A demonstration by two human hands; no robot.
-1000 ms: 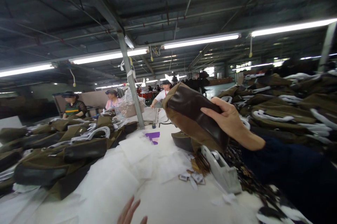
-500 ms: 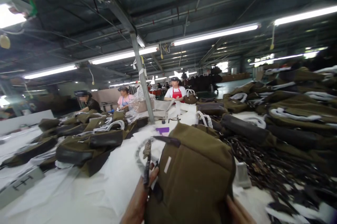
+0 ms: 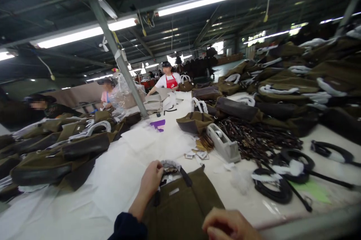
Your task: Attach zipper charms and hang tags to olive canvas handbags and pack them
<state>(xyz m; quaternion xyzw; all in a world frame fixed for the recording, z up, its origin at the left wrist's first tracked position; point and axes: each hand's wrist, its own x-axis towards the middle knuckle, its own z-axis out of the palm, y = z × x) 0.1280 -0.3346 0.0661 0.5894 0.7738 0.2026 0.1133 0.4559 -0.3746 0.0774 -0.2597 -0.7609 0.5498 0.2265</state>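
Note:
An olive green bag (image 3: 183, 206) with a small white label and dark leather tabs lies at the bottom centre. Its handle (image 3: 170, 163) is wrapped in pale material. My left hand (image 3: 150, 180) is closed at the left side of that handle, fingertips on the wrapping. Over the bag's lower right edge is my right hand (image 3: 225, 225), its fingers curled; whether anything is between them is hidden.
A tape dispenser (image 3: 224, 144) stands beyond the bag, beside a heap of dark straps (image 3: 254, 138). Coiled black straps (image 3: 272, 187) lie right. Olive bags (image 3: 42, 168) are piled on both sides. A person in a red apron (image 3: 171, 81) is across the table.
The bag now lies lower and flatter, uncovering the tape dispenser. My left hand has shifted to the handle; my right hand has left the bag's side. The view has swung right and down.

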